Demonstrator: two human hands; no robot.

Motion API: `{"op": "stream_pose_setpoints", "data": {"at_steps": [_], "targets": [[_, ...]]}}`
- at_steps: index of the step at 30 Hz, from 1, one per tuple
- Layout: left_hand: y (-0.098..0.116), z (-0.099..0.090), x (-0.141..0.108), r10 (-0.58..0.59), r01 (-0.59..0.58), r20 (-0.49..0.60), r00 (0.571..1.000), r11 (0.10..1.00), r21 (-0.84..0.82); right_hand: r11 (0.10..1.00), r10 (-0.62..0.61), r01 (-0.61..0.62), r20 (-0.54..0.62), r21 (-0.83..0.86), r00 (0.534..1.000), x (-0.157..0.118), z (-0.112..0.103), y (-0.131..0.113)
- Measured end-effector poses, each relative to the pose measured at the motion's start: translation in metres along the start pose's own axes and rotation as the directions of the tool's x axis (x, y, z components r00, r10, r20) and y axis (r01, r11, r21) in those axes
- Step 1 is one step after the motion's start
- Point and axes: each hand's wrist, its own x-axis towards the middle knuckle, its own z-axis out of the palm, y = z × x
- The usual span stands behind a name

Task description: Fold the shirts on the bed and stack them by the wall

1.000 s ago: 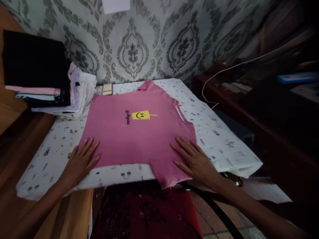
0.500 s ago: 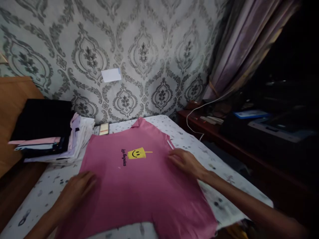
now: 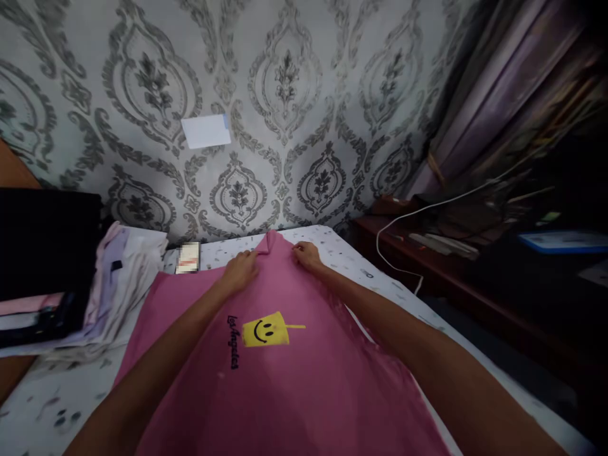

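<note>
A pink shirt [image 3: 304, 380] with a yellow smiling cup print and "Los Angeles" lettering lies spread on the white patterned sheet [image 3: 327, 237]. At its far end, my left hand [image 3: 241, 271] rests on the cloth beside a small folded-over flap, fingers curled on the fabric; whether they pinch it is unclear. On the other side of that end, my right hand [image 3: 307, 254] pinches the shirt's edge between thumb and fingers. Both forearms reach over the shirt.
A stack of folded clothes [image 3: 52, 253] sits at the left. Near the wall lies a small blurred card or box [image 3: 188, 258]. A dark red desk [image 3: 380, 237] on the right bears a white cable [image 3: 408, 215] and a blue-edged object [image 3: 565, 242].
Both hands have moved forward to the shirt's far end, the right one now pinching cloth. The shirt's right side has been drawn inward, and the view has shifted closer.
</note>
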Motion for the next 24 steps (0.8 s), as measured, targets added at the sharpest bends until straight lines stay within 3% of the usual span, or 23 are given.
{"op": "stream_pose_setpoints", "data": {"at_steps": [4, 7, 11, 14, 18, 22, 24], "targets": [[0.022, 0.021, 0.053, -0.049, 0.049, -0.012, 0.999, 0.998, 0.033, 0.978, 0.061, -0.064, 0.023, 0.2, 0.998, 0.007, -0.001, 0.014], [0.025, 0.028, 0.08, -0.139, 0.14, -0.032, 0.99, 0.99, 0.034, 0.938, 0.129, -0.136, 0.043, 0.318, 0.991, 0.015, -0.003, 0.017], [0.016, 0.023, 0.104, -0.241, 0.241, -0.054, 0.969, 0.97, -0.004, 0.883, 0.207, -0.22, 0.078, 0.414, 0.975, 0.024, -0.006, 0.019], [0.007, 0.01, 0.108, -0.261, 0.255, -0.096, 0.961, 0.965, -0.068, 0.851, 0.233, -0.254, 0.102, 0.459, 0.967, 0.025, -0.006, 0.02], [0.004, -0.015, 0.08, -0.121, 0.095, -0.151, 0.981, 0.98, -0.173, 0.823, 0.239, -0.272, 0.13, 0.498, 0.962, 0.02, -0.01, 0.014], [0.021, -0.026, 0.008, 0.203, -0.249, -0.158, 0.966, 0.891, -0.38, 0.8, 0.217, -0.309, 0.232, 0.514, 0.948, 0.009, -0.021, 0.005], [0.034, -0.021, -0.033, 0.323, -0.341, -0.115, 0.939, 0.847, -0.407, 0.808, 0.208, -0.327, 0.283, 0.49, 0.936, -0.003, -0.027, 0.005]]}}
